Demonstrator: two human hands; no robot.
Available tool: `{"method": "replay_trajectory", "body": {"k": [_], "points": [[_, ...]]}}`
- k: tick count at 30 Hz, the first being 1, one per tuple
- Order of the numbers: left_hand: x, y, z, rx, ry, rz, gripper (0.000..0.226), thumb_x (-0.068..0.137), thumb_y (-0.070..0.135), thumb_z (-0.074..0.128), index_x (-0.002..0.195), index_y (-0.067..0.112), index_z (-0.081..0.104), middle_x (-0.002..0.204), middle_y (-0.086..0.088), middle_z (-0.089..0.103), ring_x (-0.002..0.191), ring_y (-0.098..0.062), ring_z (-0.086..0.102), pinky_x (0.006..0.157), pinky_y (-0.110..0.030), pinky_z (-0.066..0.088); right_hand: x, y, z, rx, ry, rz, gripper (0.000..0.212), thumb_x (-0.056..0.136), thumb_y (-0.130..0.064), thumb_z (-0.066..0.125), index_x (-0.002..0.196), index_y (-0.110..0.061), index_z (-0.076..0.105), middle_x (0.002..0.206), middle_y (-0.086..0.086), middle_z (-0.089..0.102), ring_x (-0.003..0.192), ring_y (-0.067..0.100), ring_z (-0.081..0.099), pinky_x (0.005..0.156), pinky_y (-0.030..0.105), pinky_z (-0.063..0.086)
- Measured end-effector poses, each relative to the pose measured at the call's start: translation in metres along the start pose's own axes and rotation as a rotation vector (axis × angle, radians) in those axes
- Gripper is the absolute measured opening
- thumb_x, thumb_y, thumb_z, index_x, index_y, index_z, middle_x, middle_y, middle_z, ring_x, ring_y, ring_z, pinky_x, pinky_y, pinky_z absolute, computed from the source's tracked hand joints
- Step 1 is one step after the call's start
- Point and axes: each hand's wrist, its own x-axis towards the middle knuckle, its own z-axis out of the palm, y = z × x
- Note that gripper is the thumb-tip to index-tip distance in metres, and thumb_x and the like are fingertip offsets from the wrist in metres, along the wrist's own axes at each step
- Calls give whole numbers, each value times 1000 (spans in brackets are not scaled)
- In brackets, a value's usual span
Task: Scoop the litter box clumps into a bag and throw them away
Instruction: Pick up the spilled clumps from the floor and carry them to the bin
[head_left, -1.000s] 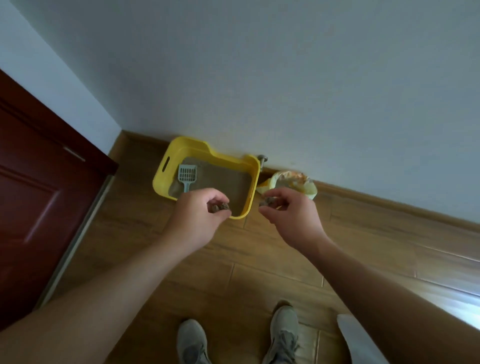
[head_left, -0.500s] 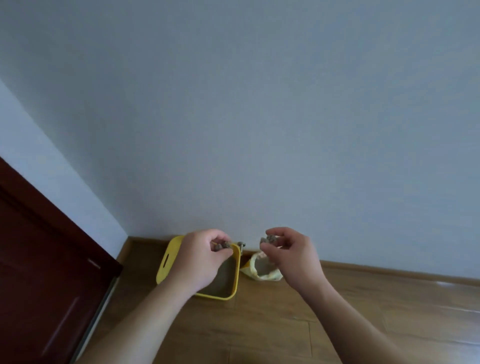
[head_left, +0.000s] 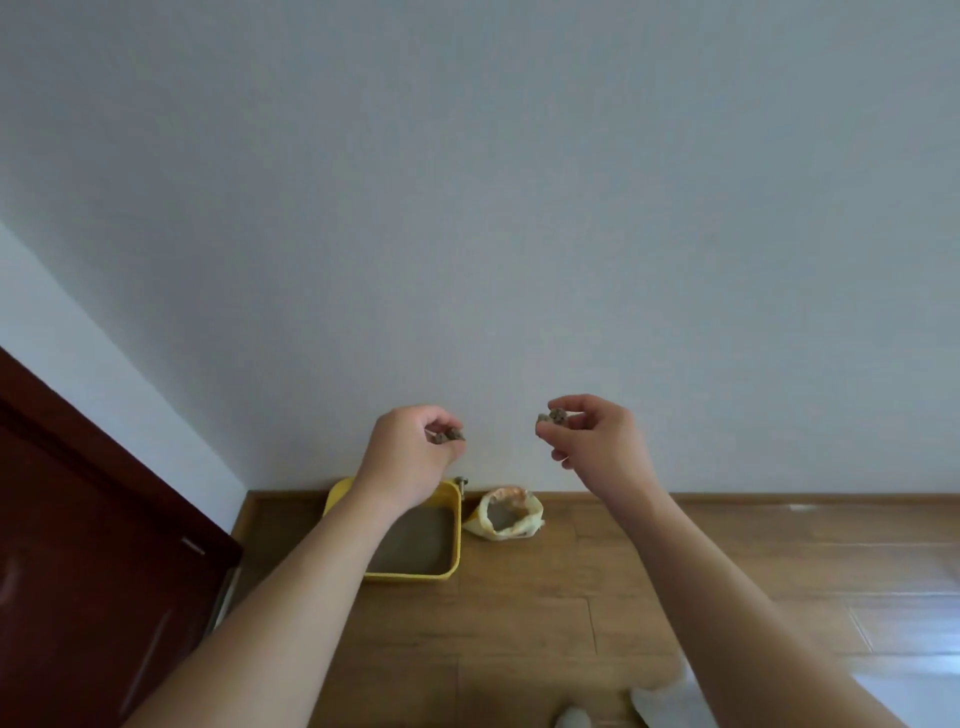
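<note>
Left hand (head_left: 410, 457) pinches a small grey-brown litter clump (head_left: 448, 436); right hand (head_left: 597, 441) pinches another (head_left: 555, 417). Both are raised, well apart, above the yellow plastic litter box (head_left: 452, 540) and the open pale yellow bag (head_left: 506, 514) at the wall edge.

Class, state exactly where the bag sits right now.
The bag sits open on the wooden floor against the wall, just right of the yellow litter box.

Litter box (head_left: 451, 540): smooth yellow plastic, slight sheen on the rim.
Litter (head_left: 415, 540): grey, matt, fine-grained.
Bag (head_left: 506, 514): thin, crinkled, pale yellow, probably plastic film.
Clumps (head_left: 448, 436): grey-brown, rough, lumpy, dull.
Floor (head_left: 649, 587): wood planks, satin finish, glossy glare at the right.
Door (head_left: 88, 561): dark red-brown wood, polished.
Wall (head_left: 467, 208): matt, pale, even.
</note>
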Motion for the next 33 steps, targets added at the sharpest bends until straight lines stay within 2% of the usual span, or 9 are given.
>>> {"method": "replay_trajectory", "body": {"k": [4,8,13,17,25,33], "points": [[-2,16,0,8,-13,25,18,87,21,72,104,21,72,97,7,68,88,-7,61,65,-9,43,-8,-5,-18,41,47,5,26,84,-18,77,109,-18,70,76,-3,73,59,9,65,57,23,51],[3,38,12,-30,30,42,13,84,19,74,96,23,73,91,9,69,83,-6,63,65,-12,46,-10,-2,-45,89,49,5,27,84,-18,78,109,-17,69,80,1,72,61,11,65,57,23,51],[6,82,51,-74,11,72,13,85,22,73,98,25,72,90,11,69,84,-7,65,72,-23,57,-13,7,-100,117,45,15,26,84,-17,78,108,-18,69,80,1,71,62,12,66,59,23,52],[18,123,84,-117,-24,90,14,86,20,72,99,23,72,91,10,69,85,-8,66,78,-30,60,-4,12,-151,145,58,44,23,83,-16,78,105,-17,70,77,1,70,60,12,64,59,25,53],[52,194,144,-113,-139,161,12,85,17,74,90,25,69,85,10,68,81,-6,65,74,-24,57,20,21,-240,199,193,80,21,82,-14,79,101,-16,70,75,0,69,57,13,63,57,25,51],[109,225,178,-178,-271,236,10,84,12,74,88,21,70,81,5,70,74,-12,66,68,-26,57,43,19,-278,241,354,113,21,83,-14,78,101,-16,69,78,2,71,59,14,63,60,27,52]]}}
